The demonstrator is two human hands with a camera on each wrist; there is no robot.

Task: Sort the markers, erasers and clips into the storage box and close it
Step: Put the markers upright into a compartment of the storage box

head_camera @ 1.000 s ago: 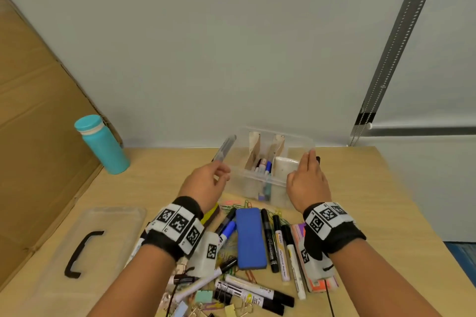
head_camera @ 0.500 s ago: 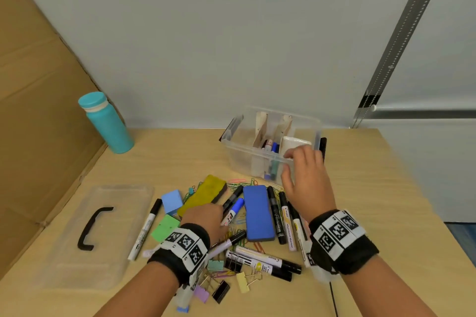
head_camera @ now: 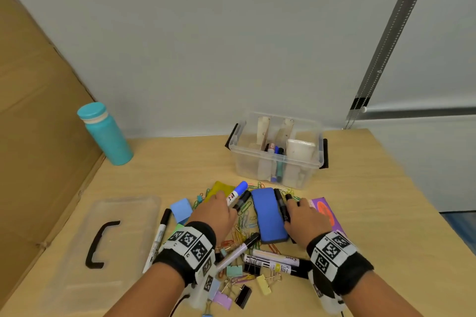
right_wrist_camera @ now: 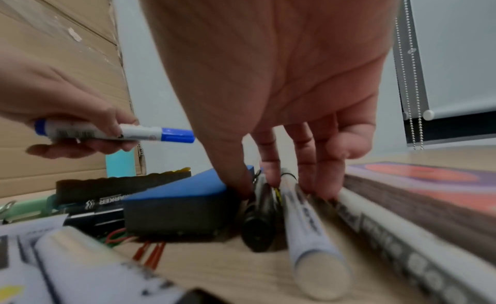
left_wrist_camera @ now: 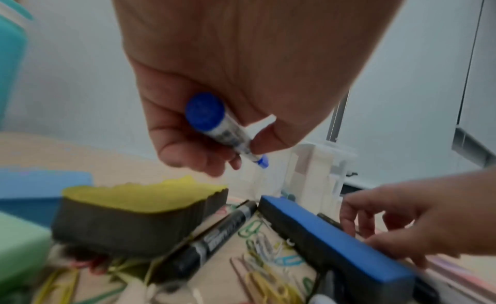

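My left hand (head_camera: 224, 204) grips a blue-capped white marker (head_camera: 237, 191) and holds it just above the pile; the left wrist view shows the marker (left_wrist_camera: 220, 128) pinched between thumb and fingers. My right hand (head_camera: 293, 204) reaches down beside the blue eraser (head_camera: 268, 213). Its fingers (right_wrist_camera: 316, 181) are straight and touch white markers (right_wrist_camera: 303, 213), with thumb and forefinger on either side of a black marker (right_wrist_camera: 261, 204) that lies on the table. The clear storage box (head_camera: 257, 158) stands open behind, holding a few markers and a white eraser (head_camera: 300, 149).
The clear lid (head_camera: 77, 260) with a black handle lies at the left. A teal bottle (head_camera: 108, 136) stands by the cardboard wall (head_camera: 38, 136). Paper clips (head_camera: 244, 224), binder clips (head_camera: 242, 288), more markers (head_camera: 275, 257), a yellow eraser (left_wrist_camera: 139, 202) and a purple-orange block (head_camera: 325, 210) litter the table.
My left hand came down from the box to the pile and picked up the blue-capped marker. My right hand left the box rim and dropped onto the markers beside the blue eraser.
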